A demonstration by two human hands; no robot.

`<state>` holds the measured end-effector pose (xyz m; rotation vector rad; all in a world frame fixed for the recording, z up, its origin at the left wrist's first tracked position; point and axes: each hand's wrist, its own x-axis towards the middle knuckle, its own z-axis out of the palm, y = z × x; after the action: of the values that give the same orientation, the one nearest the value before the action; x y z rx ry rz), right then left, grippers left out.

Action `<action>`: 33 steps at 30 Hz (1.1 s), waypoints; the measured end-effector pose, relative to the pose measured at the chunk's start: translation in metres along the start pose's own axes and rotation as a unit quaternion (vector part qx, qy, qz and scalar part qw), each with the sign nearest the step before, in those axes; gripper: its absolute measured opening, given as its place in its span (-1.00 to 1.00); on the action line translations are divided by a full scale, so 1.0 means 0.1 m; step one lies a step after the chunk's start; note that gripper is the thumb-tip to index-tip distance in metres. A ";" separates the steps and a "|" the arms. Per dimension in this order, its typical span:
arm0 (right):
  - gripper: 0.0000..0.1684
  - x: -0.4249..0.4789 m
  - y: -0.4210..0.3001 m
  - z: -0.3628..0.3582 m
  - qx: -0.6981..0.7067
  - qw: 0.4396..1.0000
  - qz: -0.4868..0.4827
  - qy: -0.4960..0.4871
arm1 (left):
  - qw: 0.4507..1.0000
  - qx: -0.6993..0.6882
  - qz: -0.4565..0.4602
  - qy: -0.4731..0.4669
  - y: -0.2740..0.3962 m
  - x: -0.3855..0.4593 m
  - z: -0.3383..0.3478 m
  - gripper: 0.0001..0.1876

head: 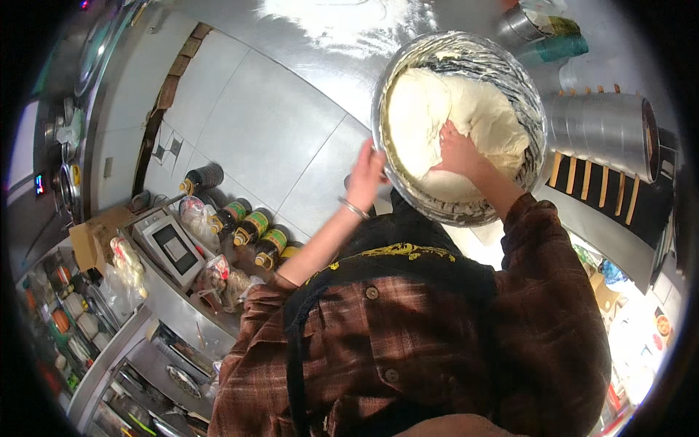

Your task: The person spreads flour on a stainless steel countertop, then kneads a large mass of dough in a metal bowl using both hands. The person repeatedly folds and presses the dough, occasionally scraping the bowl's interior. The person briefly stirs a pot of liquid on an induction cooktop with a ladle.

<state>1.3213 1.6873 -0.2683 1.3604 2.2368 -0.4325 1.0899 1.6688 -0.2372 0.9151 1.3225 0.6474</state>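
A large round metal bowl (458, 217) stands tilted before me, its inner wall smeared with sticky dough. Pale, soft dough (480, 109) fills most of it. My right hand (457, 150) is pressed into the middle of the dough, its fingertips partly sunk in or hidden by it. At the bowl's left rim is my left hand (367, 169), with a metal bangle on the wrist; its fingers bend at the rim and seem to grip it. White flour (349, 22) lies scattered on the metal worktop (306, 54) beyond the bowl.
Right of the bowl stands a metal cylinder (600, 131) with wooden sticks beside it. A metal container (519, 24) and a green cloth-like item (562, 48) lie at the top right. Several dark bottles (251, 226) and a boxy device with a screen (175, 248) are at the lower left.
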 end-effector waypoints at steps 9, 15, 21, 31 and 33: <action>-0.31 -0.62 -0.10 -0.60 0.080 0.996 0.046 0.006 | 0.996 -0.042 0.047 -0.068 0.34 0.29 -0.02 -0.45; -0.47 -1.20 0.16 -1.19 0.150 0.958 0.072 0.234 | 0.991 -0.026 0.100 -0.081 0.50 0.92 -0.20 -0.55; -0.48 -0.37 1.15 -0.83 0.450 0.858 0.092 0.229 | 0.994 -0.038 0.054 -0.087 0.67 0.85 -0.05 -0.55; -0.34 1.20 1.60 -0.68 0.580 0.813 0.058 0.008 | 0.997 0.050 -0.011 -0.061 0.67 0.81 -0.10 -0.54; -0.31 1.17 1.48 -0.69 0.568 0.822 0.044 0.001 | 0.997 0.001 0.065 -0.044 0.58 0.82 -0.03 -0.55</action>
<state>1.3905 1.8757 -0.2781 1.9265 1.8546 -1.9289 1.1059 1.7677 -0.2305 1.0262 1.1924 0.6995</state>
